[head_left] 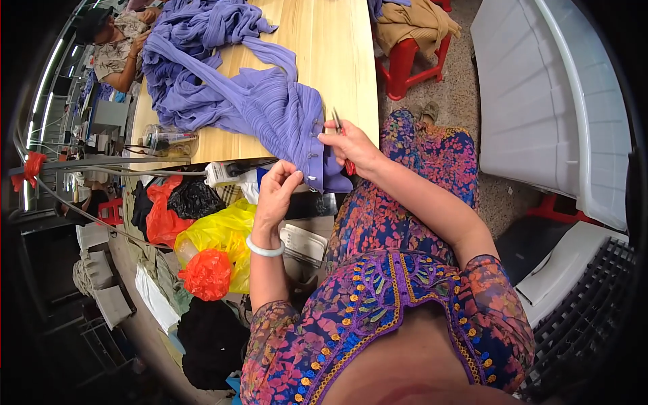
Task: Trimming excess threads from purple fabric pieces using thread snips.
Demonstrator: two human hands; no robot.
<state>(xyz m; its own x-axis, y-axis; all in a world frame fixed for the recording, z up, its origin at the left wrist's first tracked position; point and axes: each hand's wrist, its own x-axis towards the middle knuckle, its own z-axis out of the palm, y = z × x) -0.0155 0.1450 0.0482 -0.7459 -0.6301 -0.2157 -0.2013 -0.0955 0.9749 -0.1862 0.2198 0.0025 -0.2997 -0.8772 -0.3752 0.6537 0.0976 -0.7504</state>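
Note:
A purple pleated garment (280, 111) hangs over the table's near edge, its flat band (315, 152) lying between my hands. Several small metal fasteners, perhaps hooks or pins, run along that band. My left hand (275, 192) is pinched closed at the band's lower left corner; whatever is between the fingertips is too small to make out. In my right hand (356, 147) is a pair of small red-handled scissors (337, 120), blades pointing up and away from the band. The thumb and forefinger of that hand touch the band's right side.
More purple fabric (182, 88) is heaped on the wooden table (337, 40). A clear jar (169, 143) lies near its left edge. Below are yellow (226, 229) and red (206, 275) plastic bags. Right stand a red stool (405, 71) and large pale bin (533, 88). Another person (118, 50) sits far left.

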